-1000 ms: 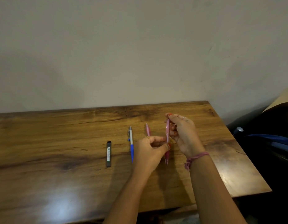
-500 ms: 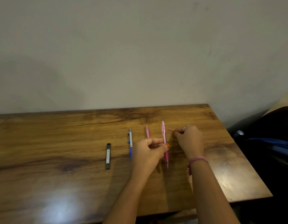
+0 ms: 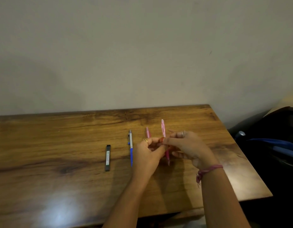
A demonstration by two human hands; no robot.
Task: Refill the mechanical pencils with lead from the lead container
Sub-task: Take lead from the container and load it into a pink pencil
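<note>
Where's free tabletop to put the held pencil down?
Bare wood left of the lead container, along the far edge by the wall, right of the right hand up to the table edge, and the near strip. Crowded: blue pencil, lying pink pencil, held pink pencil and left hand.

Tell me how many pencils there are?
3. The blue pencil lies on the table right of the black lead container. A pink pencil lies behind the left hand. Both hands hold another pink one.
</note>
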